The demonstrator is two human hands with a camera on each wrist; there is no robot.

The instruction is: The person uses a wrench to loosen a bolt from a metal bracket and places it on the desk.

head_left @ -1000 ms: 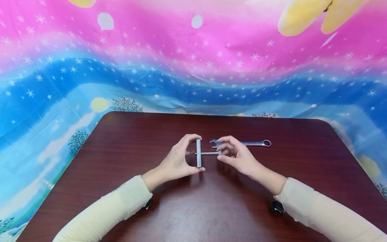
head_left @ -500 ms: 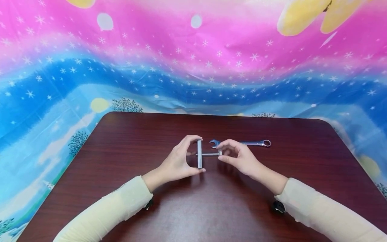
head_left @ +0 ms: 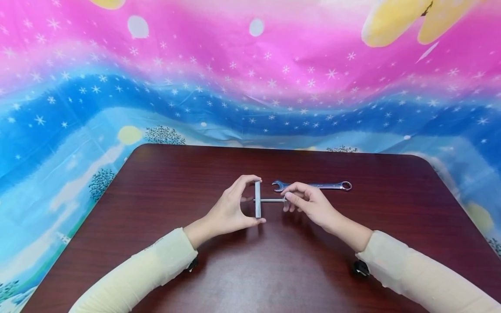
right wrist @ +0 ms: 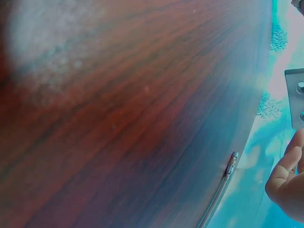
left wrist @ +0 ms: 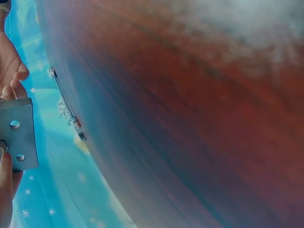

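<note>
A grey metal plate (head_left: 258, 200) is gripped at its two edges by my left hand (head_left: 228, 208), fingers at the far edge and thumb at the near one. Round holes show in the plate (left wrist: 23, 135) in the left wrist view. A long bolt (head_left: 272, 200) passes through it, its tip just past the left face, where a finger of the left hand sits close. At the bolt's head my right hand (head_left: 311, 202) pinches with thumb and fingers; the head is mostly hidden. The right wrist view shows part of the right hand (right wrist: 287, 183) below the plate (right wrist: 296, 97).
A combination wrench (head_left: 332, 186) lies on the dark wooden table (head_left: 188, 174) behind the right hand, partly covered by it. Beyond the table's far edge hangs a colourful printed cloth (head_left: 235, 87).
My right thumb and fingers have shifted round the bolt's head, with the thumb now higher over it. The left hand and plate stay nearly in place.
</note>
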